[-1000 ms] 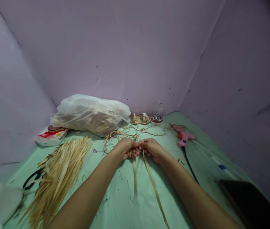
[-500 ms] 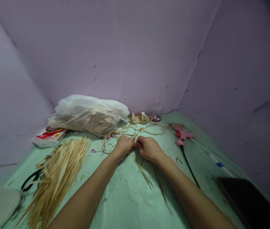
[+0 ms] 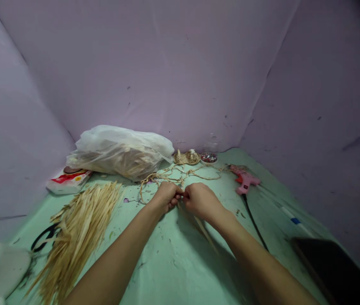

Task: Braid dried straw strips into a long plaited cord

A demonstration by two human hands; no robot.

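My left hand (image 3: 169, 197) and my right hand (image 3: 200, 198) meet over the middle of the table, fingertips pinched close together. Both are closed on a twisted cord of dried plant fibre (image 3: 182, 183), whose gripped part is hidden by the fingers. Loose fibre strands (image 3: 206, 234) trail from between the hands toward me. Beyond the hands, the made cord lies in loose loops (image 3: 210, 177) on the table. To the left of my forearm a sheaf of flat straw-coloured fibre strips (image 3: 83, 233) is spread out.
A white plastic bag (image 3: 123, 148) lies against the back wall, near small woven pieces (image 3: 186, 158) and a tub of beads (image 3: 209, 157). On the right are a pink glue gun (image 3: 246, 180) and a dark flat object (image 3: 332, 262). Black scissor handles (image 3: 42, 237) stick out at left.
The trailing strands have swung and blurred, shifting position below my hands. My left fingers have turned slightly, with more of them showing. The whole view has shifted a little.
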